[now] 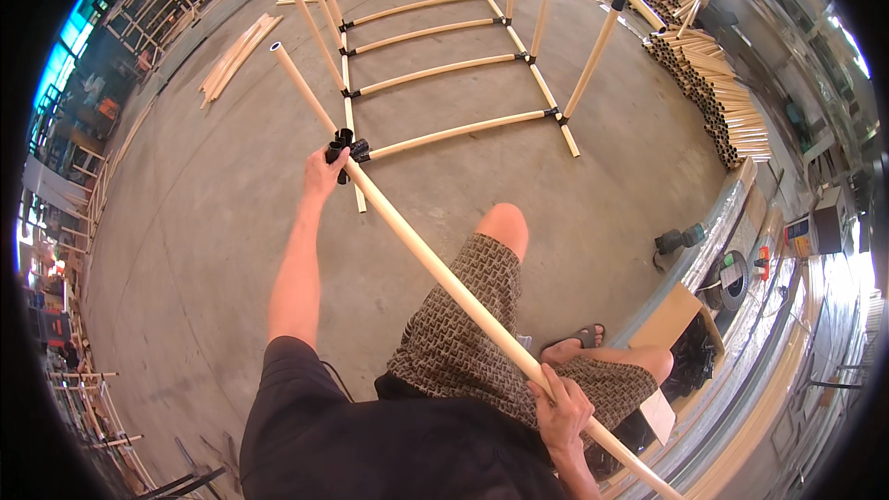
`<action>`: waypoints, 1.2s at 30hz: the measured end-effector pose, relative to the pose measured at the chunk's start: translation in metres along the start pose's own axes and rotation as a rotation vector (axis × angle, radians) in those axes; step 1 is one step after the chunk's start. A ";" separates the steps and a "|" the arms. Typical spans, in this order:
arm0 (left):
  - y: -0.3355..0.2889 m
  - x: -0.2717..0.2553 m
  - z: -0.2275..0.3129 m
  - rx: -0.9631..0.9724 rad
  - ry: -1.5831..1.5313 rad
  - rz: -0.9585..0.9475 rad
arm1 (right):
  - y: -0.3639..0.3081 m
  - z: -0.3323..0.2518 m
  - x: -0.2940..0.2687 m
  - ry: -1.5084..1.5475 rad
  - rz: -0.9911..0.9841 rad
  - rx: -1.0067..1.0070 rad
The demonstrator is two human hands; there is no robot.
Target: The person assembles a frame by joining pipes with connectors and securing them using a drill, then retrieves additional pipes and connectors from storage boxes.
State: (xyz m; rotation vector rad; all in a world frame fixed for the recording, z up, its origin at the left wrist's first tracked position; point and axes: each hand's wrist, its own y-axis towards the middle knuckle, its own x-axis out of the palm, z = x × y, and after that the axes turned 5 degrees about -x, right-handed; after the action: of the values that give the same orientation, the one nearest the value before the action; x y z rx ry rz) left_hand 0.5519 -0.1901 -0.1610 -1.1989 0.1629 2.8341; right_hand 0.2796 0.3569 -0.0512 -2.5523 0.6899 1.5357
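Observation:
A long cream-coloured pipe point(435, 264) slants across my body from the frame's near-left corner to the lower right edge. My right hand point(562, 407) is closed around its lower part. At its far end, my left hand point(324, 171) grips a black pipe joint point(341, 141), fingers and thumb pressed around it. This joint is at the foot of an upright pipe point(301, 83); whether the long pipe sits inside it, I cannot tell. Beyond it, the pipe frame point(454, 130) on the floor has several crossbars and uprights fixed with black joints.
Stacks of cut pipes point(708, 97) lie at the far right, and loose pipes point(239, 60) at the far left. On the right are a power tool point(681, 239), a coil point(733, 280) and a cardboard box point(669, 319) of black parts beside long wrapped profiles.

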 end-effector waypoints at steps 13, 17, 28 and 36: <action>-0.024 0.031 0.020 -0.068 -0.554 -0.315 | 0.026 -0.015 -0.008 0.210 -0.238 0.219; -0.086 0.015 0.094 -0.016 -0.421 -0.263 | 0.043 -0.021 0.004 0.254 -0.148 0.171; -0.200 -0.017 0.167 0.020 -0.508 -0.529 | 0.062 -0.010 0.003 0.425 -0.121 0.290; -0.112 -0.081 0.075 -0.375 0.010 -0.099 | 0.022 0.010 -0.016 0.372 -0.113 0.258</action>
State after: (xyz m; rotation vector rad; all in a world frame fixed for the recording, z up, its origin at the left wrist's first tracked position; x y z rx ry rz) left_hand 0.5658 -0.0708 -0.0594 -1.2376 -0.4337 2.8507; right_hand 0.2560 0.3456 -0.0386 -2.6415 0.7085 0.8788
